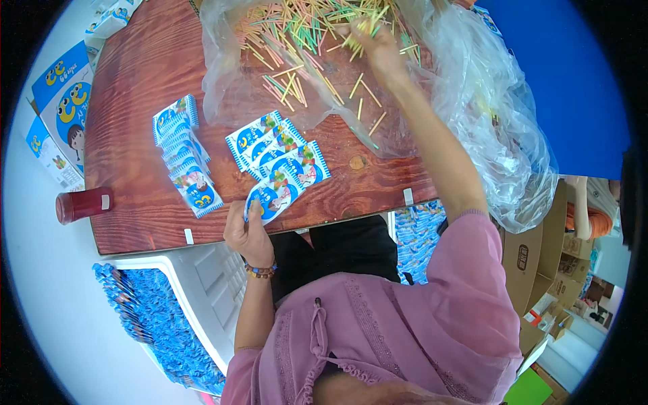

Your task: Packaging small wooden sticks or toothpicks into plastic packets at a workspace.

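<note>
My left hand (250, 235) pinches the edge of a small blue and white packet (275, 196) over the near edge of the table. Just beyond it, several like packets (260, 140) lie overlapped in a loose group. Farther left, a row of the same packets (185, 148) is fanned out on the wood. At the far side my right hand (379, 57) closes around a bunch of thin yellow and green sticks (368, 28), above a heap of pink, yellow and green sticks (304, 23) on clear plastic. My right fingertips are partly hidden by the sticks.
Crumpled clear plastic sheeting (482, 115) hangs over the table's right side. A dark red cylinder (84, 204) is by the left edge. Below the table stands a white crate (209, 283), beside masses of blue packets (158, 320). Cardboard boxes (523, 263) are at right, printed cartons (64, 94) at left.
</note>
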Available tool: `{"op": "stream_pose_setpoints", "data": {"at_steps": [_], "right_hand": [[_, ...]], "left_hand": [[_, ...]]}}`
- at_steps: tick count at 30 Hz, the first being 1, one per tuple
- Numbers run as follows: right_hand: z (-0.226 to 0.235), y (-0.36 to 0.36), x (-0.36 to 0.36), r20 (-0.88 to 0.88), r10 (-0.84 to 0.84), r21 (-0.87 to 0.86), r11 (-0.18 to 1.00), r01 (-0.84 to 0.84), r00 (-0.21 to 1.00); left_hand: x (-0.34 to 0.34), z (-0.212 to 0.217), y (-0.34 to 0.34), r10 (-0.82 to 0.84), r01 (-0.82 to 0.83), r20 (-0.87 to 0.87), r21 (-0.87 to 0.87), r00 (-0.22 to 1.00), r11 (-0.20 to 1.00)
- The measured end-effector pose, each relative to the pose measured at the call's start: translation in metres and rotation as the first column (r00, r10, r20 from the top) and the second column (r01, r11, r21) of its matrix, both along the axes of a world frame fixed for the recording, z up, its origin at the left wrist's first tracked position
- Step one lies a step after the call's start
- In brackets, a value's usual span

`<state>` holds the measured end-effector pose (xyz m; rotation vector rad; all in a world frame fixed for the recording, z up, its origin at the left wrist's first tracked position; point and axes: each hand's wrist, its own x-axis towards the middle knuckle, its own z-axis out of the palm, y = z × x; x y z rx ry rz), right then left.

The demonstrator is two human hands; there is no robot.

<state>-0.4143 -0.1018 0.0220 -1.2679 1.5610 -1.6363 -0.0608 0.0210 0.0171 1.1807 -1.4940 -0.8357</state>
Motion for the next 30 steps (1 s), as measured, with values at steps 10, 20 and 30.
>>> {"op": "stream_pose_setpoints", "data": {"at_steps": [10, 20, 30], "right_hand": [[-0.033, 0.008, 0.01, -0.252, -0.024, -0.078, 0.997, 0.004, 0.967], [-0.026, 0.006, 0.017, -0.156, 0.023, -0.02, 0.999, -0.026, 0.988], [-0.034, 0.002, 0.009, -0.279, 0.036, 0.109, 0.994, -0.006, 0.96]], "left_hand": [[0.002, -0.003, 0.001, -0.025, 0.025, 0.0, 0.043, 1.0, 0.999], [0.006, -0.004, 0.001, -0.033, 0.032, 0.01, 0.051, 0.999, 0.998], [0.005, -0.006, -0.001, -0.045, 0.046, -0.021, 0.061, 0.999, 0.997]]}}
